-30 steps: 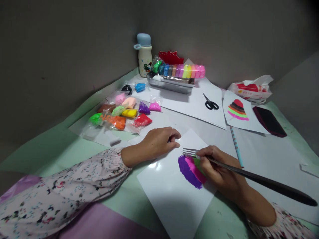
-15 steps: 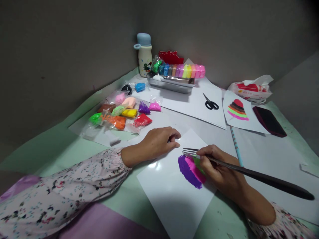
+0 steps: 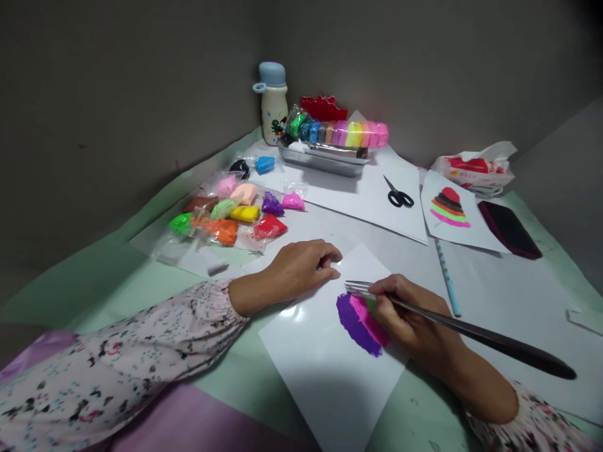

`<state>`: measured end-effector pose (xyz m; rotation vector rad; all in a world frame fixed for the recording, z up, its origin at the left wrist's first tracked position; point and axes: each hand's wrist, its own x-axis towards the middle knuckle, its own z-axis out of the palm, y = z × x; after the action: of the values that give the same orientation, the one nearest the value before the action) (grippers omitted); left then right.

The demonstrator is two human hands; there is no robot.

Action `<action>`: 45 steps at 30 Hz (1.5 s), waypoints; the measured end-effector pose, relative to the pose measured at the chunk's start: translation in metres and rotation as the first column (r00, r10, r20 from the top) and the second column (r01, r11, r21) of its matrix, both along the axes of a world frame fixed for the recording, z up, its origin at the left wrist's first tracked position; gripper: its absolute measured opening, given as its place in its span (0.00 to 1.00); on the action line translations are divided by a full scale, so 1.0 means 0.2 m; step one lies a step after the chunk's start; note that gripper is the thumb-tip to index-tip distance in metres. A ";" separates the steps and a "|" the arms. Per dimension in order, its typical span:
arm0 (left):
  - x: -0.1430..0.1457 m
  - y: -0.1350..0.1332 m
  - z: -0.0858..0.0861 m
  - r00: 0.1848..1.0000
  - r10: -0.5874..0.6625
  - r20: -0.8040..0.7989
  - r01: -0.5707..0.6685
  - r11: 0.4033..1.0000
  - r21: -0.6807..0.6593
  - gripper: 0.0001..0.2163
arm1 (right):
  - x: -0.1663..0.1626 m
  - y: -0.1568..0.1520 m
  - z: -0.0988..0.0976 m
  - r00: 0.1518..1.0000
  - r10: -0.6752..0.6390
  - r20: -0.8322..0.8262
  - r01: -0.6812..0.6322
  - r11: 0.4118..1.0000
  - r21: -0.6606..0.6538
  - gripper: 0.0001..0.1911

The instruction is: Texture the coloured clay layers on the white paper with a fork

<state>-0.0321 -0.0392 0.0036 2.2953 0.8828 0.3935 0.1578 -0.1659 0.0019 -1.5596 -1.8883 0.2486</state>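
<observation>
Head view shows the right hand (image 3: 409, 320) closed around the neck of a long metal fork (image 3: 471, 334), fingers pinched just behind the tines and the dark handle trailing off toward the right edge of the tabletop. The tines lie low and nearly flat over the far side of a clay patch (image 3: 357, 321), purple on the outside, pink within and a sliver of green under the knuckles, spread on a white sheet (image 3: 325, 376) near the front edge of the tabletop. The left hand (image 3: 301, 267) rests loosely curled, holding nothing, with its fingertips on the sheet's far corner. That pinning looks worth the care: the sheet lies loose, so any drag of the tines would likely slide it unless the corner is pressed down. A grip so close to the tines suits fine control; light, shallow strokes seem wise, since the soft clay could tear or smear across the colour bands. Clay packets (image 3: 226, 216) lie toward the left edge, scissors (image 3: 399, 198) and a finished striped clay picture (image 3: 450, 207) farther back, and a pencil (image 3: 446, 279) lies just beyond the right hand.
</observation>
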 end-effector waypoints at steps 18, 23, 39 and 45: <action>0.00 0.00 0.01 1.000 0.010 -0.017 -0.011 1.000 -0.004 0.12 | -0.01 0.00 0.01 0.999 -0.029 -0.036 0.028 0.999 -0.023 0.06; 0.01 0.00 0.01 1.000 0.013 -0.017 -0.013 1.000 -0.016 0.12 | -0.02 0.00 0.02 1.000 -0.008 -0.030 0.007 1.000 -0.028 0.06; 0.00 0.00 0.00 1.000 0.005 -0.004 -0.005 1.000 0.002 0.12 | -0.02 0.00 0.01 0.998 0.011 -0.059 -0.014 0.999 -0.046 0.06; 0.01 0.00 -0.01 1.000 0.005 0.000 -0.005 1.000 0.009 0.12 | -0.02 0.00 0.02 0.998 -0.007 -0.066 0.004 0.999 -0.041 0.06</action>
<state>-0.0310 -0.0384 0.0025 2.3021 0.8889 0.4000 0.1537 -0.1652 0.0050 -1.5642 -1.8376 0.3342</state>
